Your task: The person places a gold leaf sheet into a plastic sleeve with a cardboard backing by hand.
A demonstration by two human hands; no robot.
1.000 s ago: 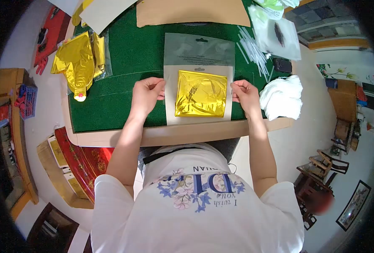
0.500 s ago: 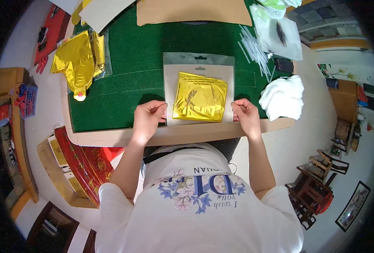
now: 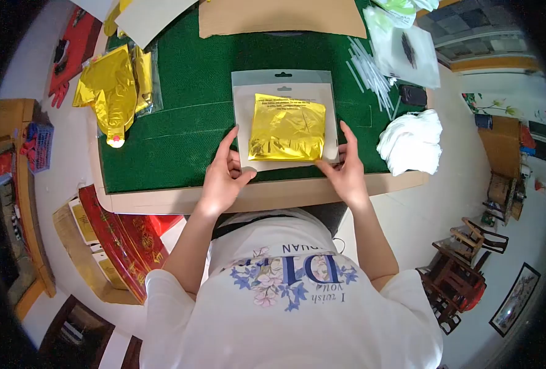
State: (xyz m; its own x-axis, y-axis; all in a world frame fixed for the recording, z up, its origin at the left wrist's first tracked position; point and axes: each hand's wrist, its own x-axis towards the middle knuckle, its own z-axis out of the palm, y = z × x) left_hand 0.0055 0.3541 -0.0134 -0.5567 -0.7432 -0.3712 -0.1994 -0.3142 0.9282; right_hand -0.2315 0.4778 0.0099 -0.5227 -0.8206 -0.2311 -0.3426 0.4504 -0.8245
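A clear package with a pale card (image 3: 243,138) lies on the green table mat (image 3: 174,135), with a folded gold foil piece (image 3: 287,132) in its middle. My left hand (image 3: 225,178) is at the package's lower left corner, thumb and fingers apart on its edge. At the lower right corner my right hand (image 3: 345,169) has its forefinger stretched up along the side and its thumb at the bottom edge. Both hands hold the package between them by its sides.
Gold foil balloons (image 3: 110,89) lie at the left. On the right are white sticks (image 3: 371,74), a black object (image 3: 414,95), a white cloth bundle (image 3: 411,142) and a plastic bag (image 3: 408,52). Cardboard (image 3: 282,17) covers the far edge.
The package has moved slightly away from me and to the left. Both hands have changed from pinching its side edges to spread fingers around its lower corners.
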